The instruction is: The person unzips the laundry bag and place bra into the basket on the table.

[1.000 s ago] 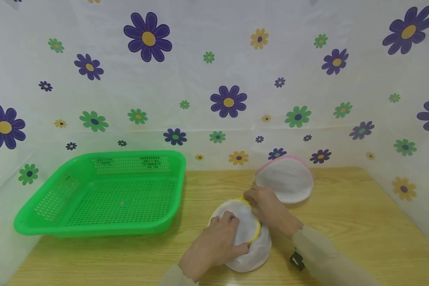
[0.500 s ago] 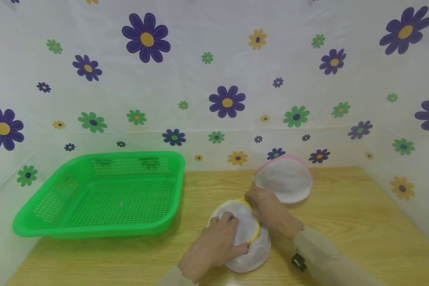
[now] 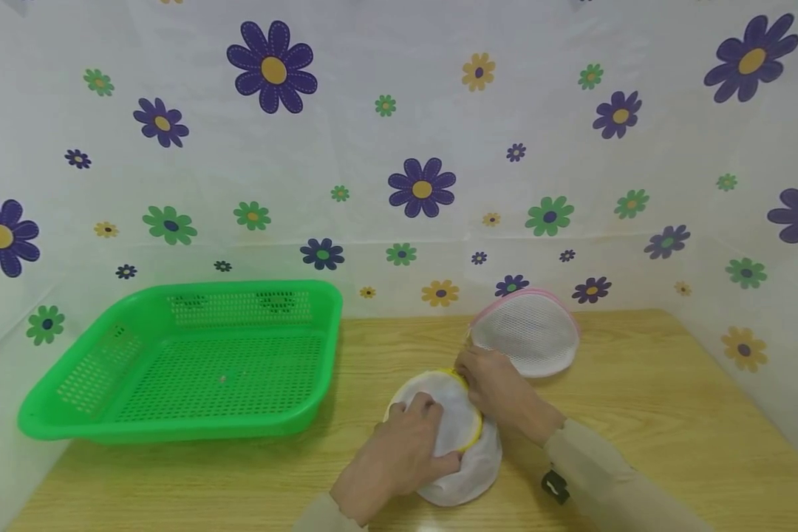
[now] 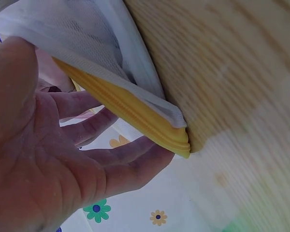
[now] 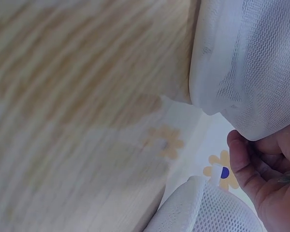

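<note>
Bare left hand: gripped the round yellow-zipped white mesh bag, maybe to steady it.
Bare right hand: pinched its edge at one o'clock, maybe keeping it tight.

The left grip hides part of the yellow-zipped mesh bag. In the head view, the fingertips of the right grip cannot be seen clearly. The specks in the green basket are too small to identify.

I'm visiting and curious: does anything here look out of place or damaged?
Nothing looks damaged or spilled. Only pale specks in the green basket stand out against its even mesh, too small to identify.
</note>
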`<state>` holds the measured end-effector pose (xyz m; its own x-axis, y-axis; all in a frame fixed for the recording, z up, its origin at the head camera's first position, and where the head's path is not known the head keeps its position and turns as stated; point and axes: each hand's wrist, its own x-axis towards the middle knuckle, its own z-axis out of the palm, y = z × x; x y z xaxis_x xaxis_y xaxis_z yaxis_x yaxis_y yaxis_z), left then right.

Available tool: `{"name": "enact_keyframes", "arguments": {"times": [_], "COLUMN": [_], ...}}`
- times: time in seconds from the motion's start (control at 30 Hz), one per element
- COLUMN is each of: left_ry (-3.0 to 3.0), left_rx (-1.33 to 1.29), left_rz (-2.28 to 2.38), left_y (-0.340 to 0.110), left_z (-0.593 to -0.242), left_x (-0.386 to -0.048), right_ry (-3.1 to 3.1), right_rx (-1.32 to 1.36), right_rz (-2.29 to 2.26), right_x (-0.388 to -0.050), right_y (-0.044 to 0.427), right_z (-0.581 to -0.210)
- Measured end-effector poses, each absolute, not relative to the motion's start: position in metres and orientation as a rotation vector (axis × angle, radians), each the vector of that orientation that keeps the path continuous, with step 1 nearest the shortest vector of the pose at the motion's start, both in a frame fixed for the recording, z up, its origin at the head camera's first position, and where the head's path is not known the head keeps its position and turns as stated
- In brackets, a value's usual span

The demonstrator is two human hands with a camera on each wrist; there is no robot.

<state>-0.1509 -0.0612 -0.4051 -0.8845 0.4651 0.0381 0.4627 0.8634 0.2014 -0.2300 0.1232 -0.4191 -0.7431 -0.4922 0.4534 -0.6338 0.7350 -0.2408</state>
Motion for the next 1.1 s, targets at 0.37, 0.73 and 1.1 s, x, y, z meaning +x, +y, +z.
{"name": "enact_keyframes", "arguments": {"times": [0.37,0.73,1.1], "left_ry": [3.034,3.028,3.030], "left_rx": [0.748,0.738,0.726], "left_rz": [0.325,0.339,0.337], "left_y": [-0.0602,-0.0597,-0.0595], "left_z": [-0.4041,-0.4032,-0.4030], "left_x": [-0.1497,-0.1506,-0.1505], "right_ry": [-2.606,-2.626,-2.606], "right_rx": [0.865,0.879,0.889], "right_rz": [0.554,0.560,0.552], "right_x": [-0.2288,-0.2280,-0.2275], "right_y": [0.1239,0.1259,0.1262], "right_z": [-0.4174,-0.4163,-0.4171]}}
